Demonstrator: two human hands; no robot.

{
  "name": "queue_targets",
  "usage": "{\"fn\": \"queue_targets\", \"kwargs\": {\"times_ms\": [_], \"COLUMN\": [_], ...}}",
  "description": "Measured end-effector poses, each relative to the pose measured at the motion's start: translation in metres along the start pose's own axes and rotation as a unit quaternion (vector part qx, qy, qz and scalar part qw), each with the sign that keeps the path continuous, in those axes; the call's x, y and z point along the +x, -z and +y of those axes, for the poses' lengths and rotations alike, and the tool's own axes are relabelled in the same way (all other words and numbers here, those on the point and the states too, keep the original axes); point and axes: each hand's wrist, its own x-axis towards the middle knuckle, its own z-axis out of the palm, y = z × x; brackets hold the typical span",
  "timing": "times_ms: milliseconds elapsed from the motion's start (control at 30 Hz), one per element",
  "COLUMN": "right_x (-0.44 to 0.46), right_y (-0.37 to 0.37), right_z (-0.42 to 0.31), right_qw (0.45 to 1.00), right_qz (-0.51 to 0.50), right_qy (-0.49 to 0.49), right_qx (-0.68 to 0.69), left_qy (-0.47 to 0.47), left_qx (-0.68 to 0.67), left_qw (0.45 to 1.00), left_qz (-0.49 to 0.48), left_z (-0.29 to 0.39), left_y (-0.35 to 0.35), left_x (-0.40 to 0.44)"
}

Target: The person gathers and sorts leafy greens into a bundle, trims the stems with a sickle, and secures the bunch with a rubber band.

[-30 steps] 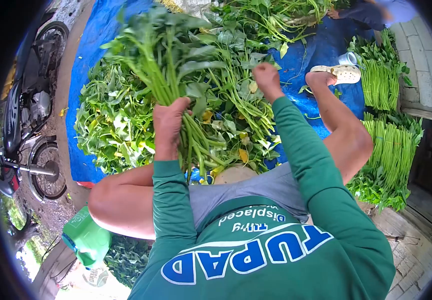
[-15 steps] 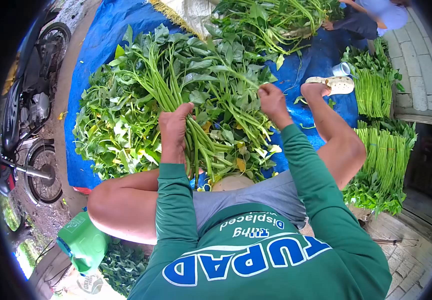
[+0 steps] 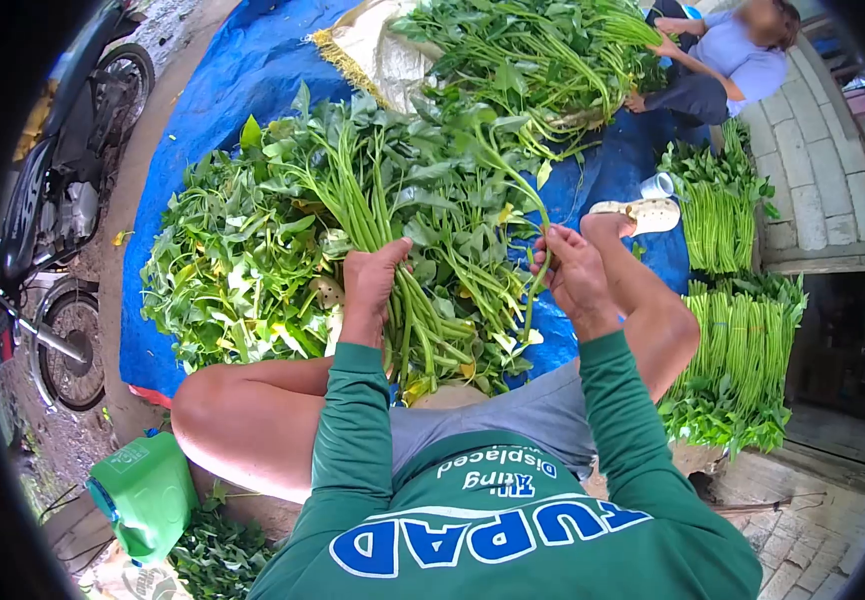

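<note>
My left hand (image 3: 374,285) is wrapped round a thick bunch of water spinach (image 3: 354,205), its leaves pointing away from me and its cut stem ends hanging toward my lap. To the right, my right hand (image 3: 580,272) pinches a single water spinach stem (image 3: 524,185) between thumb and fingers. That stem's leafy end leans up and left, with its lower end below the hand. Under and around the bunch lies a loose heap of leafy greens (image 3: 222,260), some leaves yellowed.
A blue tarp (image 3: 197,130) lies under the heap. Tied bundles (image 3: 732,340) stand at right near a white cup (image 3: 656,187). Another person (image 3: 742,60) handles greens at the top right. A green jug (image 3: 147,490) is at lower left, a motorcycle (image 3: 67,220) beyond the tarp.
My right hand has turned and come slightly lower and nearer, with the stem now plainly upright in its fingers. The left hand still grips the bunch. The view has shifted, showing more of the other person.
</note>
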Motion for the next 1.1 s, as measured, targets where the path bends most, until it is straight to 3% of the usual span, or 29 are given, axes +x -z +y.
{"fn": "queue_targets", "kwargs": {"times_ms": [133, 300, 333, 400, 600, 733, 867, 900, 1000, 1033, 1100], "right_x": [-0.019, -0.036, -0.036, -0.024, -0.028, -0.023, -0.020, -0.013, -0.010, -0.004, -0.012], "right_y": [-0.019, -0.059, -0.070, -0.066, -0.077, -0.080, -0.080, -0.082, -0.090, -0.091, -0.098], "right_z": [-0.010, -0.003, 0.010, 0.048, 0.063, 0.055, 0.037, 0.030, 0.031, 0.039, 0.048], "right_qw": [0.996, 0.993, 0.992, 0.963, 0.921, 0.838, 0.863, 0.898, 0.972, 0.974, 0.983], "right_qz": [0.015, -0.005, 0.009, -0.058, -0.095, -0.152, -0.093, -0.077, -0.043, -0.042, -0.020], "right_qy": [0.081, 0.104, 0.072, 0.093, 0.096, 0.267, 0.112, 0.044, -0.036, -0.024, 0.070], "right_qx": [-0.015, -0.056, -0.104, -0.246, -0.365, -0.451, -0.483, -0.432, -0.226, -0.219, -0.169], "left_qy": [0.014, -0.057, -0.074, -0.074, -0.096, -0.079, -0.075, -0.092, -0.057, -0.099, -0.093], "left_qx": [-0.007, -0.036, -0.057, -0.089, -0.099, -0.097, -0.083, -0.085, -0.057, -0.069, -0.071], "left_qw": [1.000, 0.997, 0.994, 0.990, 0.984, 0.984, 0.990, 0.989, 0.993, 0.990, 0.991], "left_qz": [0.010, -0.031, -0.061, -0.079, -0.113, -0.126, -0.086, -0.081, -0.088, -0.076, -0.065], "left_z": [0.002, -0.019, -0.021, -0.021, -0.021, -0.015, -0.034, -0.034, -0.030, -0.026, -0.023], "left_y": [-0.008, -0.028, -0.035, -0.046, -0.047, -0.050, -0.049, -0.050, -0.045, -0.049, -0.051], "left_x": [-0.005, -0.005, -0.006, -0.014, -0.017, -0.020, -0.017, -0.016, -0.021, -0.024, -0.019]}}
